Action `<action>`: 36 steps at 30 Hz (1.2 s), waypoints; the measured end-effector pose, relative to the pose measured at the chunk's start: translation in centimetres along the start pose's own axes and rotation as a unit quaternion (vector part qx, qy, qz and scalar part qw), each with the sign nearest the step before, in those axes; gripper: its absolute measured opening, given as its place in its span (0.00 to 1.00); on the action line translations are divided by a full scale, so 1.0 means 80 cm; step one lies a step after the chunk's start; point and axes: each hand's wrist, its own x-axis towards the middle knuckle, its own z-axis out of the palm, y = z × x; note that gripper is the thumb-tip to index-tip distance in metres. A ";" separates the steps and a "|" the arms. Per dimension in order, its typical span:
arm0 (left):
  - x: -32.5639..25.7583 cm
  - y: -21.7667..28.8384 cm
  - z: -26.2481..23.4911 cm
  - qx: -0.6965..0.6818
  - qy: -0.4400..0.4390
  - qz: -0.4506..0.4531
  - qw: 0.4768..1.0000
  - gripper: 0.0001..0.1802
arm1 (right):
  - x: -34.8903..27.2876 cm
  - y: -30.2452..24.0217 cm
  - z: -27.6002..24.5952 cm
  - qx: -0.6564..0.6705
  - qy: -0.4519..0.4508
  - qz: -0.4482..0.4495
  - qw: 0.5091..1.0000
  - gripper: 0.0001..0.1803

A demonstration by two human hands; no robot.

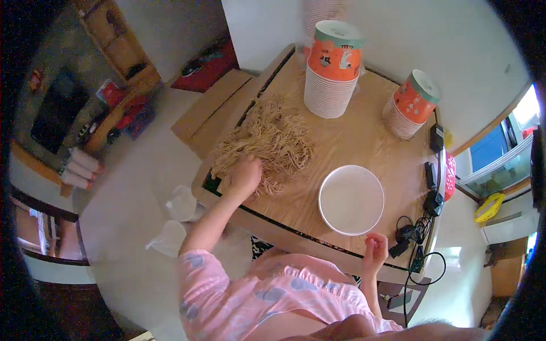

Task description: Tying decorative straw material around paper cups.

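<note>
On the left part of the wooden table lies a loose heap of tan, crinkled, shredded strands [273,142]. My left hand [245,176] presses into its near edge, fingers curled into the strands and partly hidden by them. A round white paper tub [351,200] stands to the right of the heap, its open mouth toward me. Just off the tub's near rim is my right hand [375,250], with its fingers curled in. Whether anything small sits in those fingers is too unclear to see.
Tall stacks of orange and green printed paper tubs, one [335,68] at the back and a shorter one [412,105] at back right, stand on the table [307,210]. Black adapters and cables [418,238] line its right edge. A cardboard box [210,113] is on the floor at left.
</note>
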 end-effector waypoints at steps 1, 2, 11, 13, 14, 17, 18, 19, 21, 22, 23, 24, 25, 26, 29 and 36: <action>0.004 -0.001 -0.002 -0.002 0.001 0.003 1.000 0.08 | -0.002 -0.003 0.007 -0.001 0.004 -0.001 1.000 0.03; 0.007 -0.002 -0.005 -0.127 0.042 -0.066 0.989 0.08 | -0.003 -0.005 0.012 0.007 -0.011 0.007 1.000 0.03; 0.006 0.026 0.006 -0.123 0.046 -0.118 0.984 0.07 | 0.004 0.005 0.026 -0.071 -0.075 -0.086 0.991 0.05; 0.000 0.015 0.009 -0.209 0.095 -0.115 0.966 0.07 | 0.005 0.000 0.029 0.039 -0.038 -0.036 0.998 0.05; -0.005 0.009 0.010 -0.293 0.146 -0.112 0.938 0.06 | 0.003 -0.004 0.032 0.050 -0.029 -0.018 0.998 0.04; -0.011 0.048 -0.021 -0.433 0.179 -0.173 0.866 0.07 | -0.005 0.002 0.034 0.041 -0.078 0.016 0.996 0.05; -0.019 0.062 -0.034 -0.526 0.202 -0.228 0.794 0.08 | -0.011 0.010 0.035 0.010 -0.108 0.036 0.993 0.05; -0.030 0.069 -0.038 -0.529 0.186 -0.216 0.799 0.08 | -0.013 -0.008 0.044 0.010 -0.159 0.075 0.984 0.06; -0.044 0.077 -0.028 -0.483 0.198 -0.195 0.831 0.07 | -0.013 -0.012 0.062 -0.031 -0.244 0.024 0.969 0.08; -0.047 0.072 -0.022 -0.444 0.184 -0.193 0.855 0.05 | -0.016 -0.006 0.063 -0.032 -0.245 0.025 0.969 0.08; -0.049 0.067 -0.021 -0.445 0.184 -0.194 0.855 0.05 | -0.019 -0.004 0.065 -0.046 -0.257 0.013 0.965 0.08; -0.051 0.066 -0.026 -0.391 0.224 -0.174 0.876 0.05 | -0.020 -0.003 0.067 -0.058 -0.272 0.003 0.961 0.08; -0.052 0.066 -0.032 -0.334 0.262 -0.153 0.892 0.04 | -0.018 -0.004 0.068 -0.059 -0.273 0.004 0.960 0.08; -0.048 0.065 -0.040 -0.364 0.278 -0.152 0.876 0.04 | -0.012 -0.005 0.069 -0.075 -0.285 -0.023 0.955 0.08; -0.037 0.085 -0.083 -0.592 0.261 -0.152 0.747 0.05 | -0.008 0.005 0.064 -0.078 -0.308 -0.016 0.948 0.07; -0.110 0.162 -0.064 -0.419 -0.127 0.033 0.898 0.07 | -0.017 -0.010 0.094 0.189 -0.335 0.285 0.878 0.16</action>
